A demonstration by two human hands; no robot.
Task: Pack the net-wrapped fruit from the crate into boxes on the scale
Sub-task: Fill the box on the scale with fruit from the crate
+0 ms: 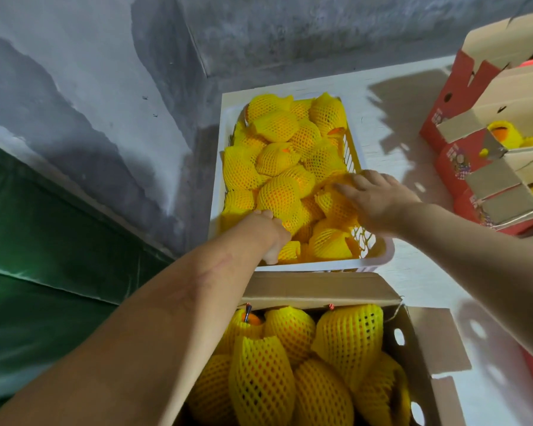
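Note:
A white plastic crate (379, 256) holds several fruits in yellow foam net (277, 127). My left hand (268, 232) reaches into the crate's near side and grips a net-wrapped fruit (279, 195); its fingers are mostly hidden under that fruit. My right hand (373, 198) lies over another net-wrapped fruit (336, 201) at the crate's right side, fingers curled on it. Below, an open brown cardboard box (320, 290) is filled with several net-wrapped fruits (348, 339). No scale shows.
Red printed cartons (462, 96) with open flaps stand at the right, one with wrapped fruit (505, 135) inside. The crate and boxes rest on a white surface (413, 118). A grey wall (105, 72) and a green sheet (43, 241) fill the left.

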